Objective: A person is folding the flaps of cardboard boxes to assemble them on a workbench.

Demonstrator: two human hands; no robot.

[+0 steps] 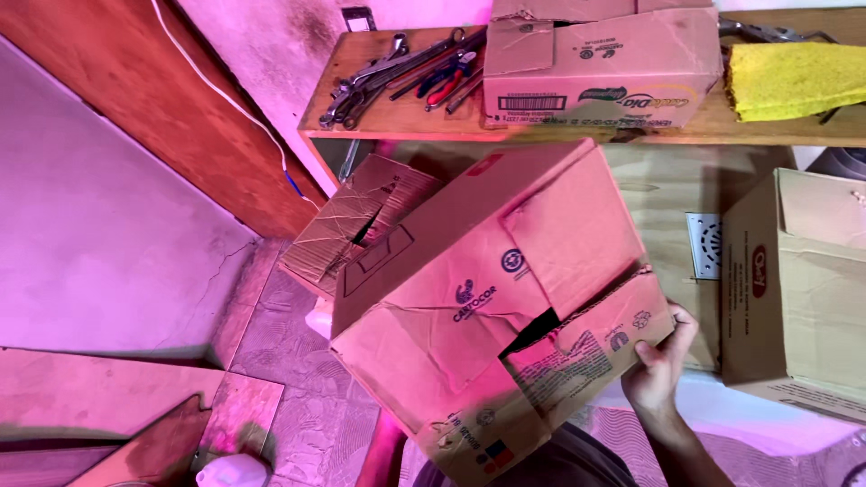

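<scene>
A large brown cardboard box (478, 289) fills the middle of the head view, tilted, with its flaps partly open. My right hand (660, 361) grips the edge of its lower right flap. My left forearm shows at the bottom under the box; the left hand itself is hidden behind the cardboard, so its grip is not visible. A smaller crumpled cardboard box (352, 230) lies behind and to the left of the large one.
A wooden shelf (397, 122) above holds several wrenches and pliers (406, 72), another cardboard box (600, 68) and a yellow sponge (794, 79). A further open box (798, 289) stands at the right. A white cable (225, 99) runs down the wall. Wooden boards (108, 406) lean at lower left.
</scene>
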